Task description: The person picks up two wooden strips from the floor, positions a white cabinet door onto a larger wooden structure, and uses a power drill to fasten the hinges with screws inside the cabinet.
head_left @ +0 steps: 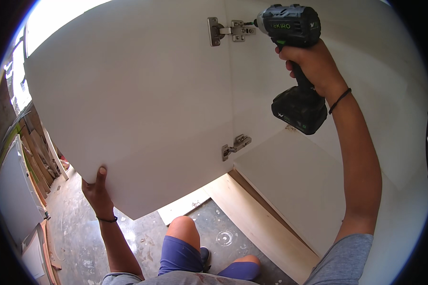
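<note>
My right hand (309,64) is wrapped round the grip of a black and grey cordless impact driver (292,26). Its bit points left at the mounting plate of the upper hinge (238,31), which joins a white cabinet door (142,95) to the cabinet's side wall (366,71). Whether the bit sits in a screw I cannot tell. Down at the door's lower left edge, my left hand (99,192) grips the panel, thumb on the near face and the other fingers hidden behind it. The lower hinge (235,146) also sits at the corner between door and wall.
Below the hinges lies the white cabinet bottom (295,175), with a pale wooden board (257,213) along its front. Boards and sheets (31,147) lean at the far left. My knees (183,230) are beneath the door, above a stained grey floor (142,237).
</note>
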